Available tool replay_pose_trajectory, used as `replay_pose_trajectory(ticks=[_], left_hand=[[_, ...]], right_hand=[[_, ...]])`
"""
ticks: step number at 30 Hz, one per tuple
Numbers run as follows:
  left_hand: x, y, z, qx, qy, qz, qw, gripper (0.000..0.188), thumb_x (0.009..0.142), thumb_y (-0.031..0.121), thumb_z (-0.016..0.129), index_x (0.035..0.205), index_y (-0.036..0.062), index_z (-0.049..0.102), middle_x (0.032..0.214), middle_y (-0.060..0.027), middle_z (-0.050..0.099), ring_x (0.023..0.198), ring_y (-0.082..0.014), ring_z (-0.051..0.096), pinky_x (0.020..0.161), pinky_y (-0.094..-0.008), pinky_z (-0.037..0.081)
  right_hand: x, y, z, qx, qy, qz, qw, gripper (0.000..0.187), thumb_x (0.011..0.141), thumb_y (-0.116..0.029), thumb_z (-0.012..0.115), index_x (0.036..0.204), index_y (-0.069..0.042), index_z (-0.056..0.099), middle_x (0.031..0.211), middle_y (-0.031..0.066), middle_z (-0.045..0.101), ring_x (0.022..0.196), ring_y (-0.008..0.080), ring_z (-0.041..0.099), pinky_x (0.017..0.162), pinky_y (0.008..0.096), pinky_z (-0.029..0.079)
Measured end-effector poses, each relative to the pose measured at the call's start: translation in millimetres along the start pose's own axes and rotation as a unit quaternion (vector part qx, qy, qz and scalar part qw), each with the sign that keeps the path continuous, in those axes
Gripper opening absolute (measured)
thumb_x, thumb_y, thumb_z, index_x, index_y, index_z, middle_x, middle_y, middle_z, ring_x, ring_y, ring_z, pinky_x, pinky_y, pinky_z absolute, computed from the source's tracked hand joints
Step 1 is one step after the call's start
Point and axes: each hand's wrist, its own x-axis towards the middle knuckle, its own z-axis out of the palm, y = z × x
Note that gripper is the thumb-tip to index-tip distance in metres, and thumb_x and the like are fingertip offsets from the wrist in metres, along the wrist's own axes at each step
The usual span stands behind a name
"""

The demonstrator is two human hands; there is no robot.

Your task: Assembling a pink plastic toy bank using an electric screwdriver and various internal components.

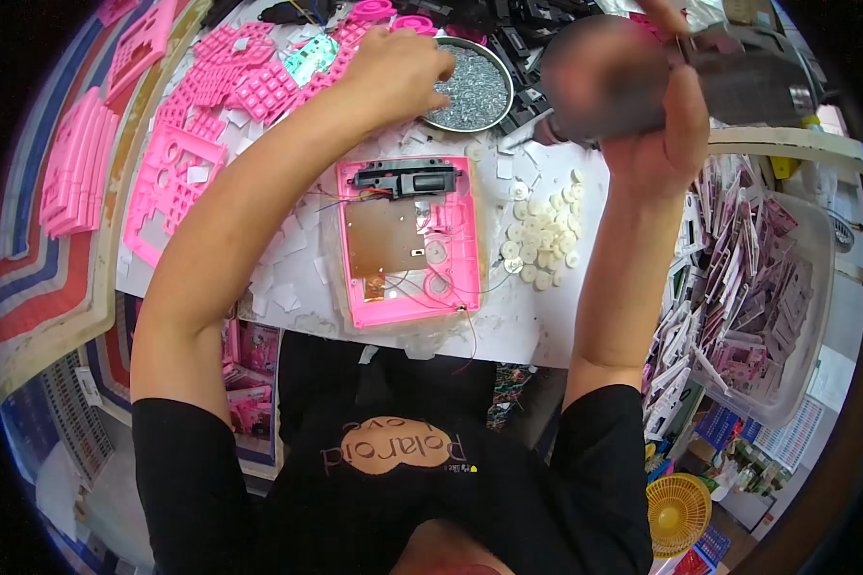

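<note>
My left hand (pixel 403 75) reaches over the left rim of a round metal dish of small silver screws (pixel 478 88). Its thumb and forefinger are apart, and I see nothing between them. My right hand (pixel 676 134) is wrapped round a dark grey power screwdriver (pixel 753 81), raised at the upper right; a blurred patch hides part of the tool and its tip. Between my forearms lies an open pink plastic casing (pixel 462 254). It holds a brown circuit board (pixel 379 235), a black mechanism (pixel 408 180) along its far side and several thin wires.
White round discs (pixel 547 230) lie in a heap right of the casing. Pink keypads (pixel 264 91) and pink frames (pixel 168 192) cover the left side, with stacked pink panels (pixel 77 168) beyond. A clear bin (pixel 815 297) of printed cards and a yellow basket (pixel 679 513) stand at the right.
</note>
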Motion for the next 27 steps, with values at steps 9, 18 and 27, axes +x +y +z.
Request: replay_pose_trajectory(ticks=[9,18,27], left_hand=[[22.9,-7.1,41.5,0.122,-0.016,0.024,0.992,0.033,0.093,0.041,0.063,0.082,0.0133,0.076,0.083,-0.0091,0.074,0.086,-0.0286,0.071,0.088,-0.0499,0.041],[16.7,-16.7,23.3,0.123,0.042,-0.016,0.991,0.027,0.091,0.037,0.065,0.086,0.0125,0.074,0.088,-0.0071,0.072,0.091,-0.026,0.068,0.088,-0.0482,0.04],[-99.0,77.9,-34.0,-0.194,0.065,0.027,0.979,0.006,0.083,0.014,0.074,0.087,0.0113,0.071,0.083,-0.0014,0.069,0.08,-0.0196,0.064,0.089,-0.0402,0.035]], right_hand=[[-19.9,12.3,53.5,-0.096,0.372,0.054,0.922,0.028,0.089,-0.002,0.071,0.115,0.005,0.062,0.095,0.0094,0.066,0.08,0.016,0.063,0.081,0.0352,0.054],[-6.3,14.0,81.5,-0.062,0.37,0.08,0.924,0.025,0.093,-0.004,0.063,0.115,0.002,0.054,0.08,0.0094,0.065,0.068,0.0189,0.063,0.076,0.0408,0.057],[-19.2,-2.5,130.2,0.132,0.331,-0.057,0.933,0.028,0.088,0.0,0.063,0.11,0.001,0.048,0.076,0.0126,0.062,0.065,0.0181,0.064,0.066,0.0347,0.058]])
